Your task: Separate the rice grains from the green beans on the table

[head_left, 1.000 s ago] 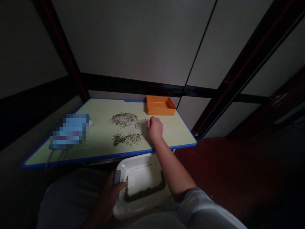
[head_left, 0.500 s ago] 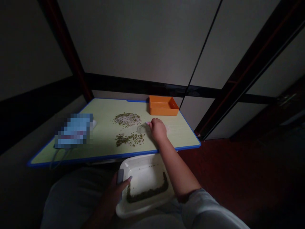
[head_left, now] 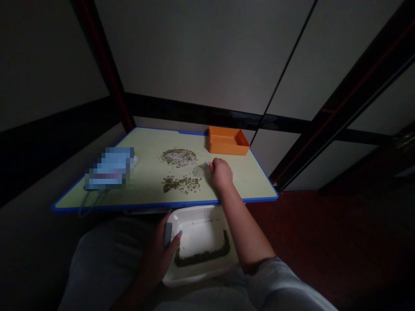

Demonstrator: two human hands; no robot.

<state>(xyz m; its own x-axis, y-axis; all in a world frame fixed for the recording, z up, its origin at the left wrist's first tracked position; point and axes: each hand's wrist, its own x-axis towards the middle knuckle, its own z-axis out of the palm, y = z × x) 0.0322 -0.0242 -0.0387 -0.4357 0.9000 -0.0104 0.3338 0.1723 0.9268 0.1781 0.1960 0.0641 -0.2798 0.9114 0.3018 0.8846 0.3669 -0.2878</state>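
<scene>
My right hand [head_left: 221, 173] is closed over the right half of the table, pinching a small pale tool [head_left: 201, 167] with a clear, curved end whose exact kind I cannot make out. The tool's end lies between two patches of grains. The farther pile [head_left: 180, 157] mixes green bean-like grains with whitish ones. The nearer patch [head_left: 178, 184] is mostly green and scattered. On my lap, a white plastic basin [head_left: 184, 281] tilts toward me, with green grains [head_left: 204, 258] gathered along its near and right sides. My left hand [head_left: 162, 252] grips its left rim by the grey handle [head_left: 167, 234], thumb inside.
An orange open box [head_left: 228, 148] stands at the far right corner of the pale yellow table [head_left: 147, 144], which has a blue edge. A blurred-out bluish object [head_left: 112, 168] lies on the left, with a cord [head_left: 84, 206] hanging over the front edge. Panelled wall rises behind.
The whole view has shifted slightly, so the table sits farther right and higher. My right hand stays near the same spot between the grain patches, and my left hand still grips the basin.
</scene>
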